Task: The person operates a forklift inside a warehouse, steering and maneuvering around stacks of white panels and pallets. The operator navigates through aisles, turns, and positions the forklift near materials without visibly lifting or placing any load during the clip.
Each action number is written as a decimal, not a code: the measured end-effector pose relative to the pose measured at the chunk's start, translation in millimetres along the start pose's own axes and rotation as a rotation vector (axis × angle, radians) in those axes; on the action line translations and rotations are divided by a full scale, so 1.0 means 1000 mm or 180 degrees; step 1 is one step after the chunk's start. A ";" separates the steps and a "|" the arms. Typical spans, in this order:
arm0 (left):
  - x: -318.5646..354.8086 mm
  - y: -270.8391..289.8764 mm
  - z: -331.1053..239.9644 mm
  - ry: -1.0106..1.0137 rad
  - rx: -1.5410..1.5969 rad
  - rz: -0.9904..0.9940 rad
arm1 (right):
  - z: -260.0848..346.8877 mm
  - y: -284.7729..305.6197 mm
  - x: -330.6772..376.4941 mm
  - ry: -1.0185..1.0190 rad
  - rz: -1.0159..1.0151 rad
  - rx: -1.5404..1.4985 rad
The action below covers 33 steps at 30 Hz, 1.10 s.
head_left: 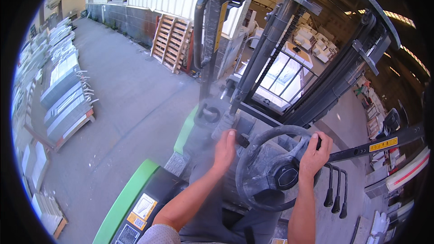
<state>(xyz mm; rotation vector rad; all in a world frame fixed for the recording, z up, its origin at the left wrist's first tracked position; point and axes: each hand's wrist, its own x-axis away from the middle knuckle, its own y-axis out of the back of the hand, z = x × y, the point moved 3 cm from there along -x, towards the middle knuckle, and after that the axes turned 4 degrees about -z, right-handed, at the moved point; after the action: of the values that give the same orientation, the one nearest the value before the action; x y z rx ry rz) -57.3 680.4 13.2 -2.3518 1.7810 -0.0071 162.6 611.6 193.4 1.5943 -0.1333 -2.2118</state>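
One steering wheel (281, 177), partly behind right fingers (324, 142)

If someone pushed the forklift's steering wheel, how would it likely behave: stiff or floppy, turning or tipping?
The steering wheel would probably turn rather than tip, since its rim joins a central hub. It seems stiff: the rim shows no sag near the right hand. Its dusty-looking surface could make it slightly slippery.

One left hand (225, 147) and one right hand (315, 154), two in all; one steering wheel (281, 174); three black-knobbed levers (336, 208); one curved grab handle (197, 31); at least one leaning wooden pallet (172, 41); several slab stacks (68, 108), too blurred to count surely.
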 end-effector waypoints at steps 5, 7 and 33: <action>-0.003 -0.092 -0.035 0.0207 -0.0834 0.0488 | -0.063 0.022 -0.062 -0.0010 -0.0062 -0.0074; 0.000 -0.131 -0.051 0.0008 -0.0830 0.0411 | -0.091 0.034 -0.087 0.0012 -0.0100 -0.0026; 0.113 -0.359 -0.080 -0.0265 -0.0773 0.0134 | -0.325 0.242 -0.179 -0.0676 0.0250 -0.0537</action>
<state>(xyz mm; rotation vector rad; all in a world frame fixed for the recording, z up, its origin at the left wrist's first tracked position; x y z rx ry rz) 307.0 653.5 135.2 -2.4322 1.8845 0.3261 576.0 510.4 315.5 1.2436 -0.0661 -2.2610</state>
